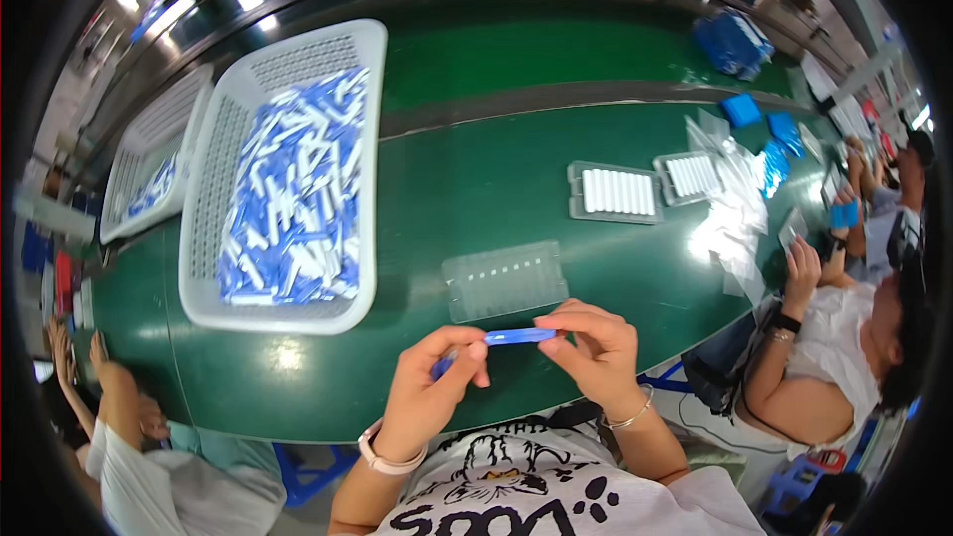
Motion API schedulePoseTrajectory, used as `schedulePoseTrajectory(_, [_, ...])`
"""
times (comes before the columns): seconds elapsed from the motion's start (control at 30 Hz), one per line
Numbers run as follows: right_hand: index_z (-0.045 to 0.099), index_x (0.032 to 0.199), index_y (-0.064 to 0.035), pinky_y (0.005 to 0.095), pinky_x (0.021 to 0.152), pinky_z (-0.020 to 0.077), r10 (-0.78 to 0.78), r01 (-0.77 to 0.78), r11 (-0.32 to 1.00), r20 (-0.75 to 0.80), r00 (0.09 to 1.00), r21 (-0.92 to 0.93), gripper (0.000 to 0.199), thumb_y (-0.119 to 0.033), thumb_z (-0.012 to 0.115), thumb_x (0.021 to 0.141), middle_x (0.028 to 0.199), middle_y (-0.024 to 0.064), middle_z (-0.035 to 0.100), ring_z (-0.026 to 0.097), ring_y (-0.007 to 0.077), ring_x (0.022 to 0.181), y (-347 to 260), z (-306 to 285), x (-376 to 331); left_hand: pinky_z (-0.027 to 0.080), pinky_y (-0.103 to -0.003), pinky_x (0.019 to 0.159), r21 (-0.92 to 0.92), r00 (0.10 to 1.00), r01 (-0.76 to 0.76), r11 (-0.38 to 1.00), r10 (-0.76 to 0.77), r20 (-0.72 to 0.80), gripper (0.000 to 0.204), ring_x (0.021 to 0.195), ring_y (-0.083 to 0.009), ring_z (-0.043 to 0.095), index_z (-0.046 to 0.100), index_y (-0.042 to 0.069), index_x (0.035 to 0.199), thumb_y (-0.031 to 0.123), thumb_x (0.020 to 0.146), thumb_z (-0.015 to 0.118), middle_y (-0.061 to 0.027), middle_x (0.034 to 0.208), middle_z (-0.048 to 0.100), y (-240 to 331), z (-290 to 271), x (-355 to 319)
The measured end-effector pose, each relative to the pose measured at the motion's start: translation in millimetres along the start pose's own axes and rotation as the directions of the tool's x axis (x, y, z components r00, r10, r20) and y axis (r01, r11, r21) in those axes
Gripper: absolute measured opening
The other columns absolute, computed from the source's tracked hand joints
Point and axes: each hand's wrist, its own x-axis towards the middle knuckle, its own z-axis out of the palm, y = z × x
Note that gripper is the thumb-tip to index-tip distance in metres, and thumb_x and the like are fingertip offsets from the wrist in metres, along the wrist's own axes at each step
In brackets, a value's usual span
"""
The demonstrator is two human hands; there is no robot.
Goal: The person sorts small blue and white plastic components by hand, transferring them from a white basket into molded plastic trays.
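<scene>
In front of me, a slim blue stick-shaped piece (pixel 519 335) is held level between my two hands. My left hand (pixel 429 382) pinches its left end, and my right hand (pixel 599 349) pinches its right end between thumb and fingers. A second bit of blue (pixel 444 367) shows among the fingers of my left hand; what it belongs to is partly hidden. Just beyond my hands a clear plastic tray (pixel 506 283) with a row of small pale marks lies on the green table (pixel 437 208).
A big white basket (pixel 278 323) of blue and white sticks stands at left, a similar basket (pixel 149 134) beyond it. Right are two trays of white sticks (pixel 618 193) (pixel 692 177), crumpled clear plastic (pixel 735 213) and blue packs (pixel 741 109). People sit on both sides.
</scene>
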Motion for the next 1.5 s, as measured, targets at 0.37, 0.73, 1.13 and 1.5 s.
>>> schedulePoseTrajectory(0.37, [0.068,0.097,0.0043,0.0301,0.07,0.0441,0.065,-0.066,0.997,0.038,0.997,0.033,0.022,0.008,0.068,0.075,0.088,0.0118,0.066,0.057,0.0194,0.079,5,3,-4,0.032,-0.019,0.053,-0.152,0.999,0.031,0.988,-0.029,0.012,0.021,0.059,-0.0025,0.044,0.062,0.001,0.105,0.018,0.095,0.056,0.0003,0.068,0.059,-1,2,-1])
schedulePoseTrajectory(0.73, [0.066,0.087,-0.0019,0.0295,0.072,0.044,-0.331,0.202,0.786,-0.122,0.936,-0.584,0.019,0.009,0.065,0.072,0.099,0.0095,0.068,0.06,0.0217,0.086,12,-21,30,0.034,-0.021,0.05,-0.684,0.953,0.303,0.664,-0.194,0.233,0.02,0.063,-0.0079,0.045,0.056,0.005,0.11,0.009,0.091,0.052,-0.0079,0.088,0.058,-13,4,17])
schedulePoseTrajectory(1.13, [0.066,0.105,-0.0119,0.0396,0.085,0.0256,-0.091,0.35,0.28,0.338,0.937,-0.894,0.034,-0.011,0.068,0.072,0.111,-0.0046,0.063,0.05,0.0184,0.098,2,-21,21,0.05,-0.043,0.092,-0.473,0.963,0.223,0.852,-0.118,0.241,0.05,0.11,-0.0305,0.057,0.026,0.004,0.137,-0.005,0.091,0.042,-0.0219,0.127,0.047,9,11,12])
schedulePoseTrajectory(1.5, [0.071,0.097,-0.0203,0.0394,0.081,0.0292,-0.364,0.633,0.438,0.518,0.774,-0.639,0.038,-0.02,0.08,0.06,0.097,-0.0063,0.063,0.045,0.017,0.084,-6,-12,10,0.049,-0.041,0.095,-0.66,0.97,0.24,0.711,-0.152,0.189,0.051,0.122,-0.0361,0.05,0.022,0.008,0.142,0.0,0.095,0.039,-0.0298,0.135,0.041,11,22,23])
